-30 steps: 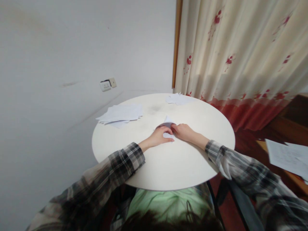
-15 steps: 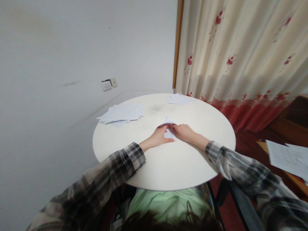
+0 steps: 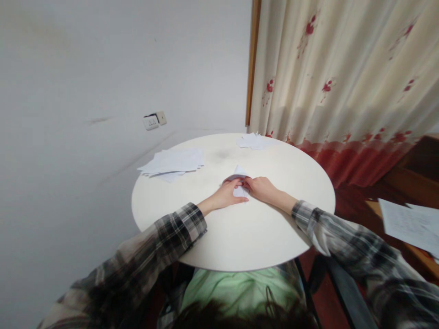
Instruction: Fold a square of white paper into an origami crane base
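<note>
A small folded sheet of white paper (image 3: 239,172) lies near the middle of a round cream table (image 3: 240,233). My left hand (image 3: 227,193) rests on the paper's left side with fingers curled and pressed down on it. My right hand (image 3: 261,187) presses on its right side, fingertips meeting those of the left hand. Most of the paper is hidden under both hands; only a pointed tip and a small flap show.
A loose stack of white sheets (image 3: 173,162) lies at the table's far left, a smaller pile of folded papers (image 3: 253,140) at the far edge. A curtain (image 3: 343,77) hangs at the right, a wall with a socket (image 3: 153,120) at the left. More sheets (image 3: 409,224) lie on a wooden surface at the right.
Both hands stay on the folded paper; the fingers have shifted only slightly.
</note>
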